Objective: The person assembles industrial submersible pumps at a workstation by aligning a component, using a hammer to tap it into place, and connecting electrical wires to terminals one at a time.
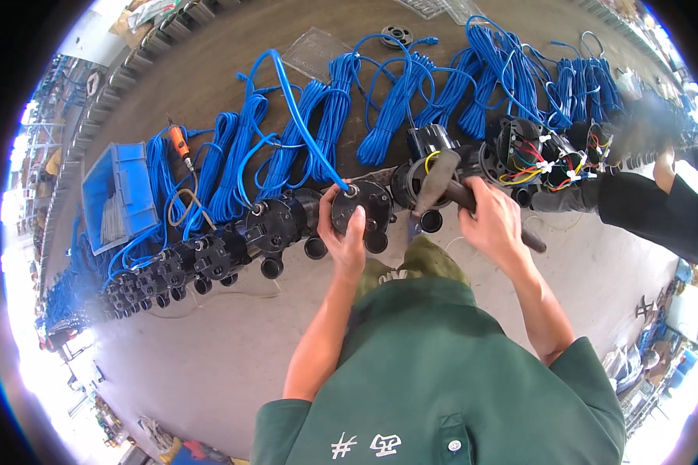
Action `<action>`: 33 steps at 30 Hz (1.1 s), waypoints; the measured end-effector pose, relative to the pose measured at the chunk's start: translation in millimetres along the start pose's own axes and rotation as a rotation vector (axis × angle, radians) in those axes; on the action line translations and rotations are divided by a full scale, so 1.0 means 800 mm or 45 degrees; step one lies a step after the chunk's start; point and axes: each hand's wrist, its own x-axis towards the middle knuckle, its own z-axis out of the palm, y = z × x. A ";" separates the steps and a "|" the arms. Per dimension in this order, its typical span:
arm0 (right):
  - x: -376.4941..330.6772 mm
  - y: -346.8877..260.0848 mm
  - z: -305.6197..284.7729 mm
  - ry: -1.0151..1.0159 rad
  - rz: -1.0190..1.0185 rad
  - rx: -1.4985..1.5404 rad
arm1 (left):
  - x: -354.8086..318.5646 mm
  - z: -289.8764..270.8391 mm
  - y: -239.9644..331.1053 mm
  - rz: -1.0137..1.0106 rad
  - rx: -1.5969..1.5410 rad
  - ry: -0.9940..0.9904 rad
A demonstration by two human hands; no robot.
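I find the black round housing [374, 203] at the table's near edge, between similar parts to left and right. My left hand [345, 246] has it by the left side, fingers partly curled, thumb on the face. I judge it rigid, moderately heavy and perhaps slippery; the rim is the sound hold, clear of the fitting where the blue cable [291, 97] enters. The cable appears springy and could tug.

My right hand [495, 221] is closed round the handle of a hammer [439, 178], its head just right of the housing. I judge it head-heavy, best held by the handle.

To the left, I note more black housings [275, 226] and a blue bin [136, 186]; to the far side, blue cable bundles [333, 116]; to the right, a co-worker's dark sleeve [659, 217].
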 end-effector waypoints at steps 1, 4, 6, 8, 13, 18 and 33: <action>-0.005 -0.004 -0.007 -0.062 0.078 0.040 | 0.000 -0.001 0.006 0.009 0.027 -0.027; -0.032 -0.019 -0.030 -0.211 0.108 0.565 | 0.002 -0.005 0.012 0.032 0.076 -0.112; -0.049 -0.037 -0.030 -0.301 0.200 0.765 | 0.003 -0.001 0.008 0.123 0.130 -0.106; -0.060 -0.031 -0.013 -0.441 0.341 0.816 | 0.004 0.003 0.008 0.170 0.188 -0.080; -0.060 -0.028 -0.001 -0.468 0.448 0.701 | 0.009 -0.005 0.002 0.084 0.099 -0.098; -0.036 -0.044 -0.034 -0.443 0.370 0.759 | 0.014 -0.011 -0.005 0.119 0.131 -0.117; -0.003 -0.130 -0.094 -0.223 -0.243 0.774 | 0.010 -0.017 -0.002 0.280 0.172 -0.095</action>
